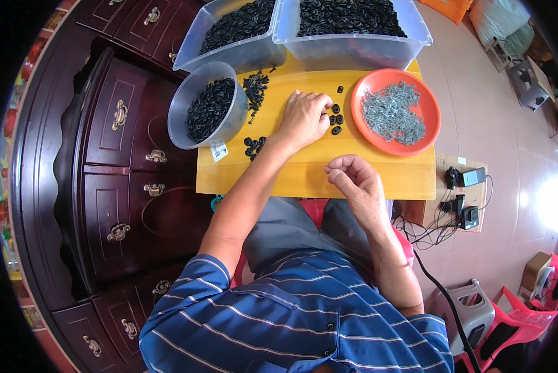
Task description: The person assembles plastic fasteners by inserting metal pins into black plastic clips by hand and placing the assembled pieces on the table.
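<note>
Black oval parts [340, 119] at upper centre can scatter if your left hand [305, 117], grip unclear, sweeps right; your right hand [361, 183] forms a narrow pinch.

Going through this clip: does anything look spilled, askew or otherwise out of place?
Yes, mildly: right of the table, black cables lie in an untidy tangle. Loose black pieces also lie outside the round tub, which could suggest a spill, though they may be set out deliberately.
</note>
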The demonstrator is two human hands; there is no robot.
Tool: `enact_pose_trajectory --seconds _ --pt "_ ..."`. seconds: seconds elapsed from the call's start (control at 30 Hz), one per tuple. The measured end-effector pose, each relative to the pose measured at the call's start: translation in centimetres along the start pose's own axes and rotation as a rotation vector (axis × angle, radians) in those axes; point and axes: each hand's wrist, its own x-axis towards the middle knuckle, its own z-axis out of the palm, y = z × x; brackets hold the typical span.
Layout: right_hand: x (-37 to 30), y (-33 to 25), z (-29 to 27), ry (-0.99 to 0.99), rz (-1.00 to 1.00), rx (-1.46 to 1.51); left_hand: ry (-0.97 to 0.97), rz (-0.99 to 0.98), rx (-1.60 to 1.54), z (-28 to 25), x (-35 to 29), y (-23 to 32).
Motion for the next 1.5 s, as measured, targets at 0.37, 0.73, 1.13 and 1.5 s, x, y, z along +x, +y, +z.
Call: enact_pose_trajectory --seconds 0.37,0.73,1.13,1.5 --pt "0.1 0.2 0.2 -0.001 -0.025 0.043 0.338 0.123 0.052 0.9 -0.9 0.2" --pt "0.5 -0.1 -1.2 0.122 0.079 0.52 0.321 0.227 -0.612 -2.7 -4.7 8.6" --pt "1.0 0.4 -1.7 0.106 0.21 0.807 0.272 0.297 -0.558 -2.2 -5.2 8.7" --pt "1.1 1.0 -2.5 0.129 0.21 0.93 0.15 0.316 -0.567 -1.8 -2.4 8.8"
